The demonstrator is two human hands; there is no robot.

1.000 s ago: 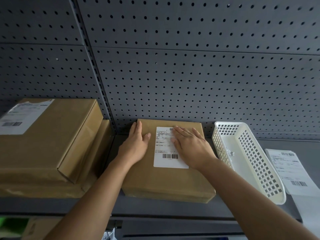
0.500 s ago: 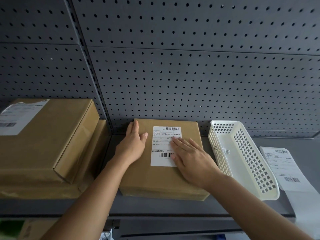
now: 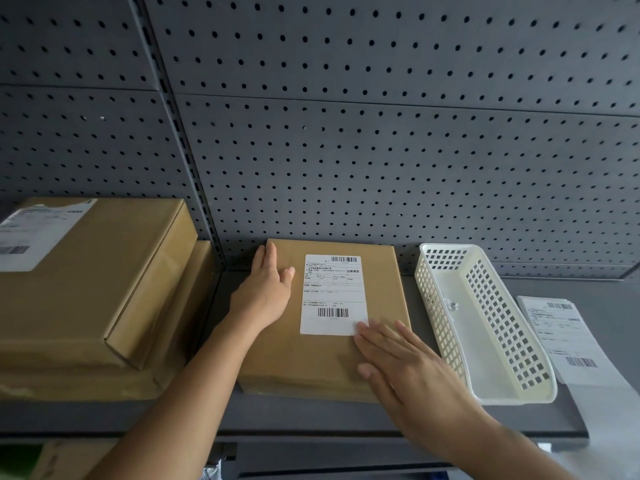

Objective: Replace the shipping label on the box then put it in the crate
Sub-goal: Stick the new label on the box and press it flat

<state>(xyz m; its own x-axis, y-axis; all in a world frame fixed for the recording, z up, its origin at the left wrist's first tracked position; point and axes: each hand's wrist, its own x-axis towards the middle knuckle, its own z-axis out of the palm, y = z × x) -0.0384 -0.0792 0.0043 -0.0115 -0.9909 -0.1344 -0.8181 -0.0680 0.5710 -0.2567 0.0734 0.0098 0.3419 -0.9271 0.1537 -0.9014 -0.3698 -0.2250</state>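
A flat brown cardboard box [image 3: 384,292] lies on the grey shelf [image 3: 311,415] in the middle. A white shipping label [image 3: 334,294] with two barcodes is stuck flat on its top. My left hand [image 3: 265,289] rests flat on the box's left part, fingers toward the far corner. My right hand [image 3: 405,362] lies flat with fingers spread on the near right part of the box, its fingertips at the label's near right corner. Neither hand holds anything.
A white perforated plastic basket [image 3: 485,323] stands right of the box. Loose label sheets [image 3: 564,337] lie further right. Two larger stacked cardboard boxes [image 3: 90,289], the upper one labelled, fill the shelf's left side. A grey pegboard wall [image 3: 346,133] rises behind.
My right hand has slid toward me across the label, from its top part down to its near right corner. The left hand has stayed on the box's left side.
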